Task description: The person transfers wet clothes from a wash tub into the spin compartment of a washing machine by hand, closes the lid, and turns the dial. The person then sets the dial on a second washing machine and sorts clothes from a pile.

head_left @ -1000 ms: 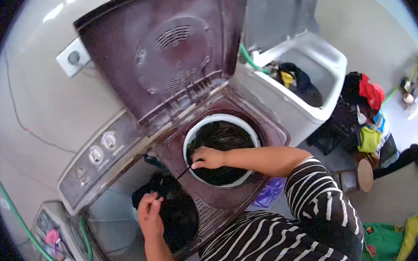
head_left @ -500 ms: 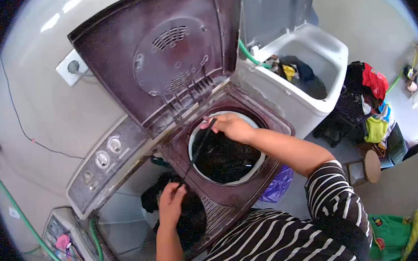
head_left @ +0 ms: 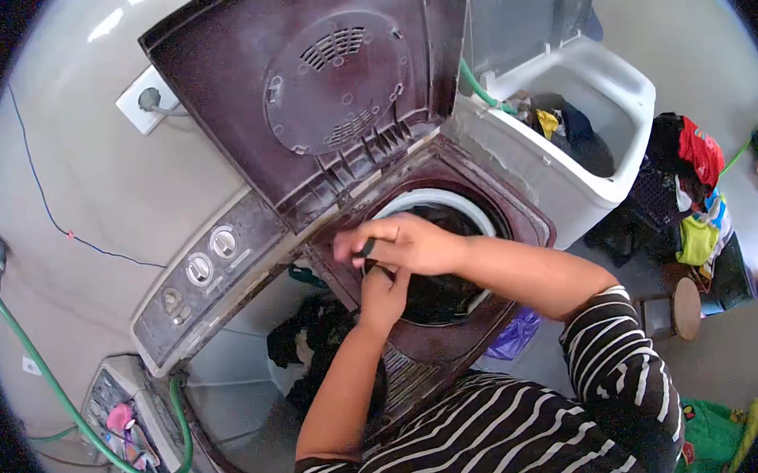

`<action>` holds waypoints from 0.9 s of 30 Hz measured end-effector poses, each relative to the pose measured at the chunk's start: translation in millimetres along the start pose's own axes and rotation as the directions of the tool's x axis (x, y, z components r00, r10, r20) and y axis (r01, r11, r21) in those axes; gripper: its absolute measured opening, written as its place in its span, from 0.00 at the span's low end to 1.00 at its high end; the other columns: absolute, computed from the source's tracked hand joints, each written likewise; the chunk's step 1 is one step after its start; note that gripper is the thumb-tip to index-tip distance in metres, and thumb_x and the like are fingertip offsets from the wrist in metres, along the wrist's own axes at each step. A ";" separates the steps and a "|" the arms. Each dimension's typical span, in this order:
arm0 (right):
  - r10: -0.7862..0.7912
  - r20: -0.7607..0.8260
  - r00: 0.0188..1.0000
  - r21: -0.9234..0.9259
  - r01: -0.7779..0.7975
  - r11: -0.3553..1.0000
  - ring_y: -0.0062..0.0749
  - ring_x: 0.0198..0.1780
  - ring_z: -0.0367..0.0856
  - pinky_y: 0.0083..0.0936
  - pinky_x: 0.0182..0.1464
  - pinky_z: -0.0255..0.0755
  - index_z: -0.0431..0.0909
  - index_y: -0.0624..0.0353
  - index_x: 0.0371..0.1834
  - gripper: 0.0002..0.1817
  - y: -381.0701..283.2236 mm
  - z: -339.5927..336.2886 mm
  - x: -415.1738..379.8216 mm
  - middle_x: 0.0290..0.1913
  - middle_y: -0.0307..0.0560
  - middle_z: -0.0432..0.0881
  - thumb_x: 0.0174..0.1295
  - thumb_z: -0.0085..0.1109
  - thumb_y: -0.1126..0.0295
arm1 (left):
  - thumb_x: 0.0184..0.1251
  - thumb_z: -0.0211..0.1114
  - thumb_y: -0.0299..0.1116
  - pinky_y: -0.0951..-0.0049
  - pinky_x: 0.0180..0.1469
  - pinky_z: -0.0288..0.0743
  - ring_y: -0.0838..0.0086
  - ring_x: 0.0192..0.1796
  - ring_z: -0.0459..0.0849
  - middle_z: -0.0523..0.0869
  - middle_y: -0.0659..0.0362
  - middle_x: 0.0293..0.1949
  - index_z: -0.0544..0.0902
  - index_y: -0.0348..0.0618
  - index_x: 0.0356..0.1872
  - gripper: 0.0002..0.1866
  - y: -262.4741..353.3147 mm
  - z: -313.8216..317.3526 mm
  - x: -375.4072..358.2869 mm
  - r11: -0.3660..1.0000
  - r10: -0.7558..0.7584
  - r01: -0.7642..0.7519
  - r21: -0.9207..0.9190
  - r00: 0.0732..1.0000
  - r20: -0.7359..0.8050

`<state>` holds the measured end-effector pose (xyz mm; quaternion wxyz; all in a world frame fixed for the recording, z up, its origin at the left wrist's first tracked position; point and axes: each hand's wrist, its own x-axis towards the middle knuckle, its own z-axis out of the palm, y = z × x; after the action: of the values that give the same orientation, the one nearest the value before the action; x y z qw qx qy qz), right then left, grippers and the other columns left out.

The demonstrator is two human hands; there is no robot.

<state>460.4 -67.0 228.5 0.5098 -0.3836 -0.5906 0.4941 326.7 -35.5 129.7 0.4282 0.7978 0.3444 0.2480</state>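
Note:
Both hands meet over the spin tub of a twin-tub washing machine, whose white rim [head_left: 455, 198] shows behind them. My right hand [head_left: 415, 243] has its fingers closed on a black fabric strip [head_left: 367, 248], a short end of which shows at the fingers. Just below and touching it, my left hand [head_left: 383, 299] is closed too, blurred; the strip most likely runs into it, though the fingers hide this. Dark clothes [head_left: 436, 298] lie inside the spin tub under my hands. More black clothes [head_left: 316, 338] are in the wash tub to the left.
The machine's maroon lid [head_left: 333, 81] stands raised behind. A control panel [head_left: 209, 257] with knobs lies left. At right are a white washer tub [head_left: 628, 149] holding clothes, a laundry pile [head_left: 698, 153] and a stool [head_left: 686, 307]. A green hose [head_left: 56, 391] curves at left.
My hands have come together, the left moving up and right to the right hand. The black strip, stretched between them before, is now gathered up. The view has shifted slightly.

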 end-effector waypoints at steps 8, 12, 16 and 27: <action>0.244 -0.241 0.939 -0.916 -0.303 0.264 0.52 0.54 0.69 0.37 0.55 0.63 0.69 0.58 0.53 0.37 141.3 -50.0 -63.5 0.52 0.56 0.73 0.32 0.68 0.66 | 0.65 0.53 0.35 0.76 0.44 0.72 0.72 0.38 0.80 0.82 0.55 0.39 0.80 0.35 0.41 0.13 -34.7 1.4 -8.5 0.972 -0.009 -0.018 -0.234 0.993 -0.115; 0.088 -0.240 0.967 -0.726 -0.238 0.645 0.42 0.39 0.75 0.27 0.44 0.68 0.74 0.63 0.42 0.22 119.6 -75.0 -49.1 0.37 0.52 0.78 0.36 0.56 0.76 | 0.67 0.52 0.35 0.75 0.45 0.72 0.71 0.39 0.80 0.83 0.55 0.39 0.80 0.34 0.39 0.14 -19.1 -10.7 -14.3 0.944 -0.072 0.045 -0.327 0.995 -0.069; -0.017 -0.402 0.915 -0.544 -0.224 0.809 0.38 0.36 0.74 0.24 0.42 0.67 0.73 0.65 0.37 0.19 16.7 -65.1 -37.0 0.37 0.48 0.78 0.35 0.52 0.81 | 0.68 0.51 0.36 0.75 0.46 0.72 0.71 0.40 0.80 0.83 0.54 0.39 0.79 0.32 0.37 0.15 -6.2 -25.8 -23.5 0.844 -0.160 0.067 -0.532 0.978 -0.132; -0.086 -0.181 0.980 -0.704 -0.068 0.707 0.34 0.35 0.71 0.22 0.42 0.66 0.74 0.62 0.36 0.18 53.4 -100.0 -55.9 0.32 0.43 0.76 0.36 0.53 0.81 | 0.68 0.50 0.36 0.79 0.44 0.72 0.73 0.37 0.80 0.83 0.54 0.37 0.79 0.31 0.34 0.16 16.4 -104.4 -37.2 0.727 -0.251 -0.075 -0.682 0.896 -0.366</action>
<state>566.2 -89.6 163.2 0.3835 -0.5941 -0.6820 0.1866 236.4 -16.8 193.2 0.6140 0.4912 0.3540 0.5064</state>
